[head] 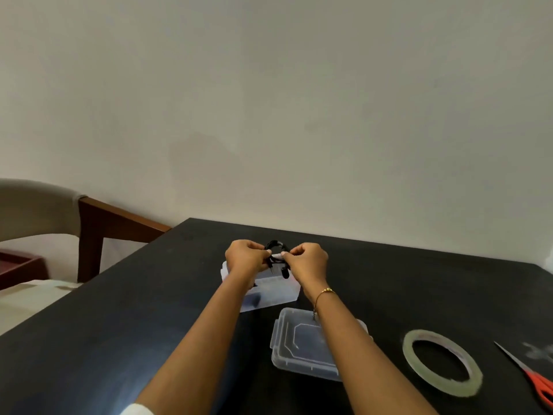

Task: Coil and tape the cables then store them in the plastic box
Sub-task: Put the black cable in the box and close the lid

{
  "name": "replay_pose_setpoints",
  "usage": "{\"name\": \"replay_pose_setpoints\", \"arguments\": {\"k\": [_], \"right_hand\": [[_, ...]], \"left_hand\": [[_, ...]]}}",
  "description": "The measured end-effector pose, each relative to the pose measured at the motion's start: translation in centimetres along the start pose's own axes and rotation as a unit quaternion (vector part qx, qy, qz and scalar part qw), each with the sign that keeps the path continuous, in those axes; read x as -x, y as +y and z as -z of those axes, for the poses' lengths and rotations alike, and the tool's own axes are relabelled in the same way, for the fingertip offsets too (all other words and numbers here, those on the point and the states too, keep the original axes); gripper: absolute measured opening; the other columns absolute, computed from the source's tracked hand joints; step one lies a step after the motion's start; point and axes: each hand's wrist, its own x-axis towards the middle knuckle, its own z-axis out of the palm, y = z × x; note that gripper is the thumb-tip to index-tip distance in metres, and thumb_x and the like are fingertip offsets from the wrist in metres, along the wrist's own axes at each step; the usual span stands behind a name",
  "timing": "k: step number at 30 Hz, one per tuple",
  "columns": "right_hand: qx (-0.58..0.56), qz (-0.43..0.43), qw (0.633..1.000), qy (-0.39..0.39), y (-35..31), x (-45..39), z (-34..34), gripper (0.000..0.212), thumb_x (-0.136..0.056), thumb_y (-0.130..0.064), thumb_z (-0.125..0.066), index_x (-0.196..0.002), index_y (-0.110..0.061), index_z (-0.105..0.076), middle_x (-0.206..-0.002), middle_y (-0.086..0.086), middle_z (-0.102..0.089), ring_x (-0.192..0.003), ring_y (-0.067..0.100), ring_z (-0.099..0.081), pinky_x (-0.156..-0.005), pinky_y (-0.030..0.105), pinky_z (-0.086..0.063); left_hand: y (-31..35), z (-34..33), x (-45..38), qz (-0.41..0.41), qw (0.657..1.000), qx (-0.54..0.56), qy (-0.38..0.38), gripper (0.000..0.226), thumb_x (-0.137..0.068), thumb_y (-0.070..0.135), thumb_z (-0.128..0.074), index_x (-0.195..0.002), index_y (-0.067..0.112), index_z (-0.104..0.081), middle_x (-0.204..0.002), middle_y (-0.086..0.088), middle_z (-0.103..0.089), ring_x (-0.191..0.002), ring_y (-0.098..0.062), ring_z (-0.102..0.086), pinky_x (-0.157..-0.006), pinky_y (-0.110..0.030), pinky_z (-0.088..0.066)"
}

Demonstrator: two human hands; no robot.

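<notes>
Both hands, left hand and right hand, pinch a coiled black cable above the open plastic box; taping seems underway, storing remains

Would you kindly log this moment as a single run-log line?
both hands: left hand and right hand pinch coiled black cable | above open plastic box | lid, tape roll, scissors on table
</notes>
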Motion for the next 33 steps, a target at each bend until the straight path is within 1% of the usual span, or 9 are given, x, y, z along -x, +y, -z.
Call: {"name": "replay_pose_setpoints", "arguments": {"k": [3,9,11,14,16,19,25,29,33], "right_hand": [[0.105,0.012,0.993,-0.056,0.8,-1.6,-0.9,0.020,-0.078,-0.018,-0.072,-0.079,0.001,-0.069,-0.084,0.014,-0.070,-0.077,0.021,-0.066,-0.067,0.026,-0.051],[0.259,0.061,0.954,-0.140,0.6,-3.2,-1.8,0.024,-0.078,-0.021,-0.073,-0.090,-0.002,-0.064,-0.092,0.013,-0.067,-0.087,0.026,-0.066,-0.075,0.029,-0.053],[0.311,0.091,0.932,-0.164,0.3,-3.0,-2.1,0.023,-0.081,-0.017,-0.069,-0.098,-0.003,-0.062,-0.100,0.014,-0.066,-0.094,0.028,-0.064,-0.079,0.031,-0.050],[0.355,0.117,0.908,-0.191,0.2,-2.3,-2.2,0.027,-0.085,-0.013,-0.063,-0.109,-0.001,-0.059,-0.109,0.016,-0.063,-0.101,0.031,-0.061,-0.083,0.033,-0.049],[0.377,0.136,0.897,-0.185,0.2,-1.8,-2.2,0.028,-0.087,-0.011,-0.060,-0.113,0.000,-0.058,-0.113,0.018,-0.061,-0.103,0.032,-0.060,-0.084,0.035,-0.049],[0.399,0.163,0.885,-0.176,0.1,-1.5,-1.9,0.028,-0.088,-0.012,-0.058,-0.113,0.000,-0.058,-0.112,0.018,-0.061,-0.103,0.033,-0.060,-0.083,0.035,-0.048],[0.352,0.220,0.901,-0.127,1.5,-0.7,-0.6,0.021,-0.090,-0.021,-0.056,-0.101,-0.005,-0.065,-0.100,0.015,-0.062,-0.094,0.027,-0.058,-0.075,0.030,-0.046],[0.280,0.204,0.936,-0.056,2.4,0.0,1.2,0.025,-0.092,-0.025,-0.053,-0.090,-0.005,-0.067,-0.091,0.012,-0.065,-0.097,0.023,-0.051,-0.072,0.027,-0.040],[0.257,0.182,0.949,0.015,2.9,2.2,3.5,0.024,-0.093,-0.024,-0.050,-0.092,-0.007,-0.067,-0.092,0.008,-0.067,-0.096,0.021,-0.053,-0.080,0.033,-0.049]], "left_hand": [[-1.0,-0.1,-2.2,0.018,0.992,-0.117,-0.031,0.009,-0.075,0.000,-0.072,-0.068,0.001,-0.066,-0.087,-0.021,-0.069,-0.082,-0.029,-0.070,-0.078,-0.040,-0.058],[-1.2,-0.6,-4.3,0.060,0.959,-0.259,-0.102,0.022,-0.077,0.011,-0.073,-0.092,0.000,-0.062,-0.087,-0.014,-0.070,-0.078,-0.020,-0.071,-0.078,-0.034,-0.058],[-1.4,-0.7,-4.6,0.036,0.938,-0.328,-0.105,0.027,-0.076,0.014,-0.075,-0.094,0.001,-0.061,-0.082,-0.010,-0.066,-0.080,-0.018,-0.067,-0.080,-0.030,-0.057],[-1.7,-0.8,-4.3,-0.017,0.906,-0.413,-0.086,0.028,-0.079,0.018,-0.072,-0.100,0.003,-0.060,-0.074,-0.005,-0.056,-0.076,-0.017,-0.057,-0.071,-0.024,-0.051],[-2.1,-1.1,-4.0,-0.042,0.886,-0.454,-0.082,0.031,-0.081,0.020,-0.070,-0.106,0.004,-0.059,-0.091,-0.008,-0.064,-0.086,-0.020,-0.062,-0.073,-0.026,-0.050],[-2.6,-1.5,-3.7,-0.059,0.861,-0.499,-0.079,0.038,-0.084,0.024,-0.065,-0.116,0.006,-0.056,-0.114,-0.011,-0.063,-0.105,-0.024,-0.060,-0.086,-0.031,-0.048],[-3.2,-1.5,-2.7,-0.114,0.851,-0.510,-0.046,0.033,-0.085,0.026,-0.062,-0.110,0.005,-0.060,-0.110,-0.013,-0.065,-0.105,-0.027,-0.058,-0.089,-0.033,-0.048],[-3.0,-1.9,-0.4,-0.229,0.881,-0.414,0.023,0.023,-0.090,0.023,-0.052,-0.094,0.005,-0.066,-0.096,-0.011,-0.068,-0.102,-0.026,-0.054,-0.080,-0.035,-0.050],[-3.6,-2.4,3.7,-0.372,0.856,-0.357,0.040,0.022,-0.090,0.022,-0.054,-0.095,0.005,-0.067,-0.100,-0.011,-0.068,-0.100,-0.025,-0.055,-0.085,-0.031,-0.043]]}}
